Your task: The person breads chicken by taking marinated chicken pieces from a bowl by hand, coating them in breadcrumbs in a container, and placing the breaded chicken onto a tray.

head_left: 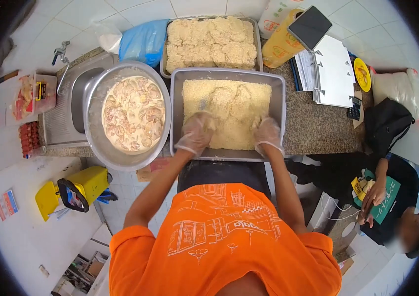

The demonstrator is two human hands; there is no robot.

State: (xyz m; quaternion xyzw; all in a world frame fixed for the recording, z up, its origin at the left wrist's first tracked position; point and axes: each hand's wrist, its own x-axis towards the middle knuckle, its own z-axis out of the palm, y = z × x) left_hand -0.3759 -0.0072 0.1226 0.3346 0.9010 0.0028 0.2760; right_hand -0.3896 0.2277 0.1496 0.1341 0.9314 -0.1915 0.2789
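Observation:
A grey plastic tub (176, 93) holds pale yellow breadcrumbs (234, 135), with crumb-covered pieces (229, 98) heaped in the middle. Both hands wear clear plastic gloves. My left hand (198, 130) reaches into the crumbs at the tub's left side, its fingers smeared and partly buried. At the right side, my right hand (267, 133) dips into the crumbs beside the wall, its fingertips hidden. Left of the tub, a large metal bowl (93, 116) contains raw meat pieces, apparently chicken (134, 113), in a creamy liquid.
Behind the tub, a metal tray (164, 64) holds rows of breaded pieces. A sink (78, 91) lies at left. A film roll (281, 49), phone (310, 27) and binder (333, 74) stand at right. Another person's hand (375, 195) appears at far right.

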